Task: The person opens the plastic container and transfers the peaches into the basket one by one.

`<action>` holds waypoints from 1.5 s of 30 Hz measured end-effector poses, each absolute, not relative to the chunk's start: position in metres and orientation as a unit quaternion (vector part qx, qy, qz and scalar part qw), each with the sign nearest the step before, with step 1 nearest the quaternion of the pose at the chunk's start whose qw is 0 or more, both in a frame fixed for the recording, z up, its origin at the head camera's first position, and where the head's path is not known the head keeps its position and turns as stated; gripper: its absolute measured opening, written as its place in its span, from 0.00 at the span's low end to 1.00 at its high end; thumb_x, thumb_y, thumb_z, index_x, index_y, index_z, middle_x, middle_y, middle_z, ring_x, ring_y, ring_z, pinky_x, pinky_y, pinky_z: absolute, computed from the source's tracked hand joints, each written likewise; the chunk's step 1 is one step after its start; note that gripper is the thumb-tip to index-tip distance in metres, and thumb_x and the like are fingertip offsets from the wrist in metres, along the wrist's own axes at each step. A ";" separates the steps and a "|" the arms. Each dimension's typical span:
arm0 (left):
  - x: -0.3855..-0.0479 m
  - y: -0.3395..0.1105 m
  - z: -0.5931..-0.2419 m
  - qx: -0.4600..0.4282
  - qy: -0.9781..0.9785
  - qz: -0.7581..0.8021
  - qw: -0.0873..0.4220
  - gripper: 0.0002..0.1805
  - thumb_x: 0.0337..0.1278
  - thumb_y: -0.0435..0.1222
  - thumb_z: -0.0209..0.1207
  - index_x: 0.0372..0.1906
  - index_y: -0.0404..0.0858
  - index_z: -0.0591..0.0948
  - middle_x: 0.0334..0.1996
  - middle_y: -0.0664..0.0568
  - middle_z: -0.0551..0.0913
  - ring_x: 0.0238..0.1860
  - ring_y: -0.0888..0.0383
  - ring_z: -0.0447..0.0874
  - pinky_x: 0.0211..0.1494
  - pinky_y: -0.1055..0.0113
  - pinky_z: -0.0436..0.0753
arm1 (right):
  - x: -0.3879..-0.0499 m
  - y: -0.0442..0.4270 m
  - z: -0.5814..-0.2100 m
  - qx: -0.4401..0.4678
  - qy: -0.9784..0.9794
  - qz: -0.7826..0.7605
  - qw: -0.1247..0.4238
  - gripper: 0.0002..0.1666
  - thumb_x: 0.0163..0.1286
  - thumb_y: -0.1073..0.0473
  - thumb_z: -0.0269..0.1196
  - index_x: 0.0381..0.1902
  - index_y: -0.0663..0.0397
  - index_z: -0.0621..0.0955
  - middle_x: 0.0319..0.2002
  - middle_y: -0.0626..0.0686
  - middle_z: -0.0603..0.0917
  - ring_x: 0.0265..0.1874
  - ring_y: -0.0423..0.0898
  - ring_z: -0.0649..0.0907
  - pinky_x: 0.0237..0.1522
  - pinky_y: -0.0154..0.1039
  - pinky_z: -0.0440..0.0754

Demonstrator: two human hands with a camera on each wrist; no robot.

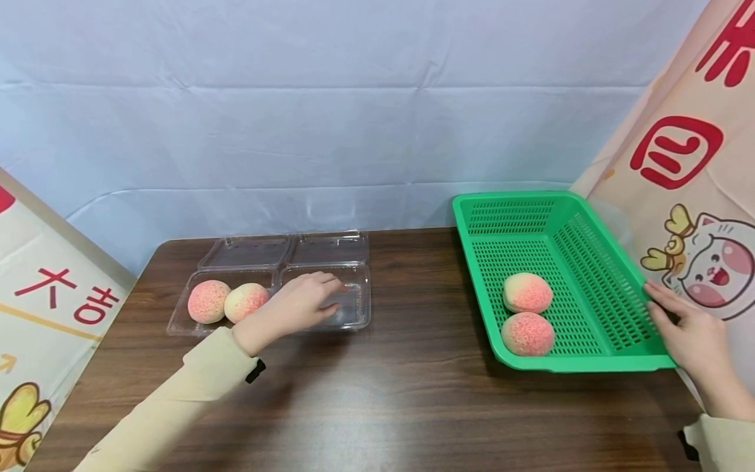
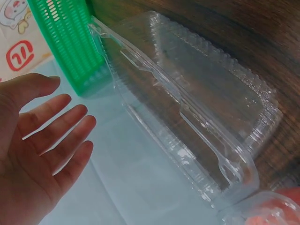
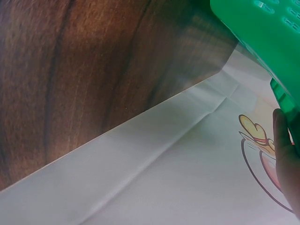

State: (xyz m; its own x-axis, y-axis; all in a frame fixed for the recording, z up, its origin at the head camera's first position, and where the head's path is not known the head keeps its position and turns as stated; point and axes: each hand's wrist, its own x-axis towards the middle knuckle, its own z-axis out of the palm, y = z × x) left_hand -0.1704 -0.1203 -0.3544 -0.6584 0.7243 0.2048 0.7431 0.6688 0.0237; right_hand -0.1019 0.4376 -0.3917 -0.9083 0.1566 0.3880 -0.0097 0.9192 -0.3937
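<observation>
My left hand (image 1: pixel 301 301), fingers spread and slightly bent in the left wrist view, hovers above the right one of two clear plastic clamshell boxes (image 1: pixel 361 308). It holds nothing. In the left box (image 1: pixel 177 321) lie two peach-shaped buns, one pink (image 1: pixel 209 301) and one paler (image 1: pixel 244 301); my forearm partly covers the second. At the right, my right hand (image 1: pixel 696 334) grips the side rim of a green plastic basket (image 1: pixel 590 364). Two more peach-shaped buns, one pale and pink (image 1: pixel 527 292) and one pinker (image 1: pixel 527 334), rest in the basket's near left part.
Both boxes have raised lids (image 1: pixel 330 249) leaning open at the back. A brown wooden table (image 1: pixel 413 393) carries everything. Pale blue cloth (image 1: pixel 377 131) hangs behind it, and printed cloths (image 1: pixel 678 216) stand at the sides.
</observation>
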 end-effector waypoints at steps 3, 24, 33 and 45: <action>-0.170 -0.123 -0.354 -0.400 -0.910 -0.055 0.089 0.12 0.48 0.37 0.63 0.38 0.36 0.79 0.35 0.50 0.79 0.36 0.55 0.79 0.42 0.60 0.77 | -0.102 0.438 -0.392 -0.037 -0.955 0.198 0.216 0.23 0.70 0.59 0.47 0.59 0.64 0.70 0.62 0.56 0.64 0.64 0.46 0.59 0.64 0.53 0.53; -0.170 -0.142 -0.356 -0.382 -0.917 -0.085 0.077 0.14 0.47 0.35 0.63 0.41 0.36 0.80 0.38 0.49 0.81 0.40 0.53 0.80 0.45 0.59 0.77 | -0.103 0.439 -0.391 -0.038 -0.956 0.205 0.208 0.23 0.70 0.58 0.47 0.59 0.64 0.70 0.59 0.22 0.55 0.63 0.59 0.62 0.63 0.55 0.52; -0.170 -0.152 -0.361 -0.369 -0.921 -0.093 0.084 0.13 0.48 0.36 0.63 0.41 0.37 0.80 0.38 0.50 0.81 0.40 0.53 0.80 0.44 0.59 0.78 | -0.102 0.438 -0.390 -0.037 -0.956 0.202 0.209 0.23 0.70 0.59 0.47 0.59 0.64 0.70 0.61 0.28 0.58 0.64 0.51 0.60 0.63 0.54 0.52; -0.171 -0.167 -0.367 -0.359 -0.922 -0.108 0.099 0.12 0.46 0.34 0.64 0.39 0.37 0.80 0.37 0.50 0.81 0.38 0.54 0.80 0.40 0.61 0.78 | -0.101 0.438 -0.391 -0.032 -0.954 0.208 0.212 0.23 0.70 0.58 0.47 0.59 0.64 0.70 0.49 0.10 0.49 0.64 0.45 0.58 0.64 0.54 0.52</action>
